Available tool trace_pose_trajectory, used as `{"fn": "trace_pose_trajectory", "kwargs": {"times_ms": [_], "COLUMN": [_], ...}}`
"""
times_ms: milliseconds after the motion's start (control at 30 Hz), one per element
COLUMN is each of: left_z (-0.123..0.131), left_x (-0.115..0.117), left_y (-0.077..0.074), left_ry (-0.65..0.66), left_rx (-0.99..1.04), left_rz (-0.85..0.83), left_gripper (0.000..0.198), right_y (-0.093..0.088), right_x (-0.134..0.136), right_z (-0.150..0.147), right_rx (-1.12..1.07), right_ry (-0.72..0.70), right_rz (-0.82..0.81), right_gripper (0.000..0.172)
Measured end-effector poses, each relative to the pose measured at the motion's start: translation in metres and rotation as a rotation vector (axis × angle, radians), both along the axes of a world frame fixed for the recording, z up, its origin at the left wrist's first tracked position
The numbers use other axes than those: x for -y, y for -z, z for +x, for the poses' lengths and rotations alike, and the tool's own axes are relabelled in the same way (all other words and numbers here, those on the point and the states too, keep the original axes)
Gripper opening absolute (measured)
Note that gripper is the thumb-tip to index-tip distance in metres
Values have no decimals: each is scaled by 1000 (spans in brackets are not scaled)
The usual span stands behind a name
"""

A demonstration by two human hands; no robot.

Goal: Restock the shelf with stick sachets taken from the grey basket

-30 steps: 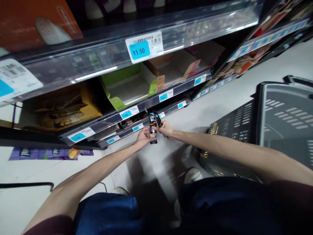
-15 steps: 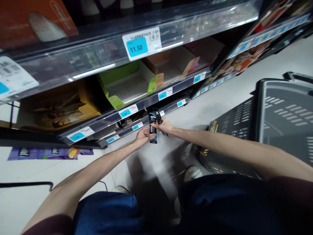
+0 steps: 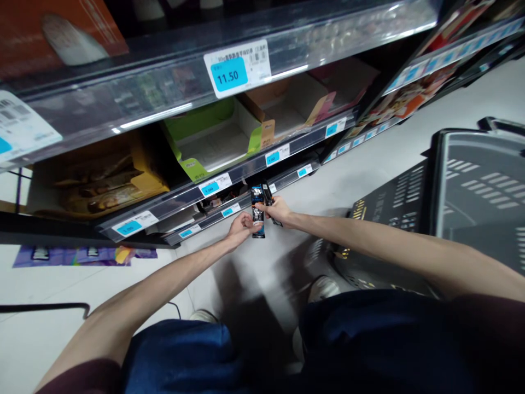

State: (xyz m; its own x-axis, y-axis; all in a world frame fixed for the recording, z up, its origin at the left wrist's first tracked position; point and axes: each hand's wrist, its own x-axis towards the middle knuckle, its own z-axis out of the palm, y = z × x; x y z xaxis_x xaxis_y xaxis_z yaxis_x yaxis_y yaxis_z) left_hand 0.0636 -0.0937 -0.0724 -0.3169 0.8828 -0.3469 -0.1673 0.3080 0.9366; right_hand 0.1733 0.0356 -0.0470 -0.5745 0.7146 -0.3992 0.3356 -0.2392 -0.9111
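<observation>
Little change vs. a sec ago: R hand (image 3: 280, 211) grips front pack (image 3: 257, 215) + second pack (image 3: 267, 193), L hand (image 3: 239, 229) holds former's lower end; handling prob. ongoing.

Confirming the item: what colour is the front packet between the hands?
Front packet: mainly black with blue and white markings, seen in the head view.

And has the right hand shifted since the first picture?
No, not noticeably: the right hand still shows just below the same price tag on the edge of the bottom shelf.
</observation>
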Motion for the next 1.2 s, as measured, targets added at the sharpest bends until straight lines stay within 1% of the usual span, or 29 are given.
{"fn": "trace_pose_trajectory", "kwargs": {"times_ms": [67, 133, 200, 267, 333, 400, 467, 567, 700, 733, 833, 900, 967, 1033, 1100, 1167, 1200], "left_z": [1, 1, 3, 4, 6, 7, 8, 9, 8, 7, 6, 6, 5, 4, 4, 4, 4], "left_x": [-1, 0, 1, 2, 2, 2, 2, 2, 3, 3, 3, 3, 1, 0, -2, -2, -1], "left_y": [-1, -2, -1, 1, 3, 3, 3, 2, 0, 0, -2, -2, -1, 2, 7, 12, 15], "left_ry": [32, 64, 69, 50, 19, -24, -55, -56, -71, -70, -58, -64, -76, -80, -68, -49, -35], "left_rx": [8, -27, -93, -164, -241, -313, -337, -305, -275, -258, -188, -147, -128, -76, 4, 100, 140], "left_rz": [-12, -14, -10, -14, -41, -76, -92, -79, -136, -148, -122, -90, -76, -56, -22, 3, 7], "left_gripper": [51, 51, 51, 52, 51, 46, 38, 30, 24, 25, 39, 47, 43, 33, 28, 33, 37], "right_y": [0, -1, 0, 1, 2, 2, 2, 1, -3, -4, -7, -7, -6, -2, 4, 11, 13], "right_x": [1, 2, 4, 6, 7, 6, 5, 2, 2, 3, 4, 4, 3, 1, -1, -3, -4], "right_z": [-1, -1, -1, -1, -1, -1, -1, 0, 0, 0, 0, -1, -1, -1, 0, 0, 0], "right_rx": [52, 87, 83, 61, 40, 42, 77, 118, 73, 54, -12, -58, -104, -128, -122, -106, -101], "right_ry": [54, 78, 80, 81, 87, 93, 95, 85, 5, -12, -36, -44, -50, -31, 10, 53, 71], "right_rz": [-4, -12, -20, -42, -74, -89, -74, -55, -80, -83, -85, -91, -107, -109, -75, -19, 1], "right_gripper": [25, 33, 40, 44, 43, 42, 43, 38, 15, 13, 18, 18, 17, 27, 41, 49, 50]}}
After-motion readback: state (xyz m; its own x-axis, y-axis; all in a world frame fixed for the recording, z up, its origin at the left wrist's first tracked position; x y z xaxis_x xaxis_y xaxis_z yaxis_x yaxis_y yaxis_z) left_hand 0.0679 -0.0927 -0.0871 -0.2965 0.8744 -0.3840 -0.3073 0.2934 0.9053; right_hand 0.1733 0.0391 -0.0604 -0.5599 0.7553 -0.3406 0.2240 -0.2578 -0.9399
